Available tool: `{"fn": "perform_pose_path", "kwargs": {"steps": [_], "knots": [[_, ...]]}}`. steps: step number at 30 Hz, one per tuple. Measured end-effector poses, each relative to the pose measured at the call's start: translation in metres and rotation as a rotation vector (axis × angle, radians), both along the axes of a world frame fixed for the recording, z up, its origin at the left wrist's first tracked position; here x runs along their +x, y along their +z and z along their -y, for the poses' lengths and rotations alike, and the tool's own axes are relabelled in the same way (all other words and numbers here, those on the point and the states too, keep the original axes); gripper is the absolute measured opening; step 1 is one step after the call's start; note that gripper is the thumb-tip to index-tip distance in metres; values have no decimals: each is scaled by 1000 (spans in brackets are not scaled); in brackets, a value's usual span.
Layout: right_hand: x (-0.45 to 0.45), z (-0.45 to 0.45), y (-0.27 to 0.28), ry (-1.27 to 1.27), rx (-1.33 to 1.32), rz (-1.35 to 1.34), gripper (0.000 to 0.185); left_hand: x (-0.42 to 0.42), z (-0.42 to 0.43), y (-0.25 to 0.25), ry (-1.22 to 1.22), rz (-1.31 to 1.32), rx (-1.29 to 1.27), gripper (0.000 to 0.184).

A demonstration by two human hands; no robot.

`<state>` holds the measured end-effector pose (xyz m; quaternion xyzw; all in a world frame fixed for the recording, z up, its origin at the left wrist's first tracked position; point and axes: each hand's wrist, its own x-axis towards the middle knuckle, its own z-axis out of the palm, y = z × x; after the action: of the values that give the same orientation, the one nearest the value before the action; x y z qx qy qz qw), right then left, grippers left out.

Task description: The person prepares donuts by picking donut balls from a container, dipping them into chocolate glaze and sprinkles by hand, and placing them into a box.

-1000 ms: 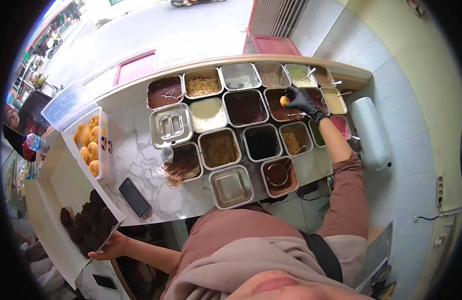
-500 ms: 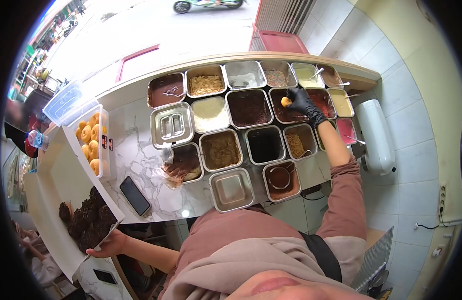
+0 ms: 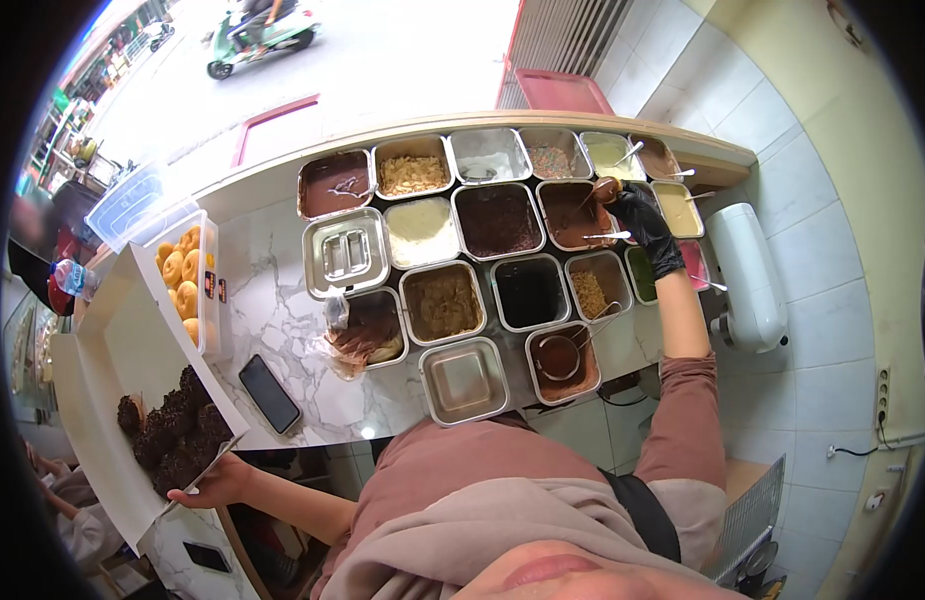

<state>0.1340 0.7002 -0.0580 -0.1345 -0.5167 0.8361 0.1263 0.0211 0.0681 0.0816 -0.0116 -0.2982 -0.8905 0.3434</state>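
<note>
My right hand [image 3: 645, 228], in a black glove, pinches a small doughnut [image 3: 608, 189] above the right rim of a metal tray of brown chocolate sauce [image 3: 571, 208]. Brown coating shows on the doughnut's visible side, and a thin strand seems to hang from it. A white-handled spoon [image 3: 608, 236] rests at that tray's lower edge. Down at the left, my bare left hand [image 3: 228, 482] grips the near edge of a white cardboard box [image 3: 133, 300]. Inside the box lie several doughnuts covered in dark sprinkles [image 3: 178, 435].
Rows of metal trays with toppings surround my right hand, including chopped nuts [image 3: 413, 172] and crumbs [image 3: 588, 292]. A plastic tub of plain doughnuts [image 3: 213, 290] stands beside the box. A phone [image 3: 270, 393] lies on the marble counter [image 3: 263, 260]. A pale mixer-like appliance [image 3: 751, 280] is at the right.
My right hand has lifted and shifted right with the doughnut, which looked golden before and now shows brown coating. My left hand keeps its hold. Outside, a green scooter has moved left.
</note>
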Motion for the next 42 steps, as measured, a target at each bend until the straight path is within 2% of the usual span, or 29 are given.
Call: {"fn": "perform_pose_path", "kwargs": {"steps": [1,7,11,13,15,17,18,19,21,24,28,31,32,35,36,39,42], "knots": [[3,0,-7,-28,-152,-62,29,0,-1,0,-6,-6,5,63],[-3,-12,-53,217,-879,-328,36,-5,12,-8,-10,-4,36,61],[-62,52,2,166,393,139,30,-4,8,-8,22,18,21,62],[-83,93,12,187,516,72,27,-3,4,-6,23,24,9,62],[-107,110,-8,208,969,135,32,-2,1,-4,34,29,3,63],[-125,133,-27,245,1171,230,33,-1,-1,-3,52,35,1,63],[-128,146,-16,348,1421,253,37,-1,1,-4,43,34,-5,64],[-133,147,-38,330,1617,84,34,-1,3,-6,35,33,-11,64],[-140,160,-21,488,1693,234,30,-1,4,-6,24,27,-17,64],[-141,156,-24,480,1575,246,25,1,6,-8,19,19,-18,63],[-145,125,-51,327,1017,311,30,-3,7,-13,-8,3,2,62],[-140,123,-48,423,760,375,33,-5,-4,-12,-8,4,46,62],[-139,125,-50,485,884,411,31,-6,-7,-10,-5,4,61,62],[-131,138,-55,268,1091,426,28,-10,-7,-12,-14,27,77,62],[-132,132,-43,504,777,469,26,-11,-6,-13,-36,47,59,62],[-128,112,-39,553,105,298,27,-11,-5,-19,-106,77,26,61],[-122,103,-37,556,-68,237,30,-13,-11,-26,-197,55,35,61]]}}
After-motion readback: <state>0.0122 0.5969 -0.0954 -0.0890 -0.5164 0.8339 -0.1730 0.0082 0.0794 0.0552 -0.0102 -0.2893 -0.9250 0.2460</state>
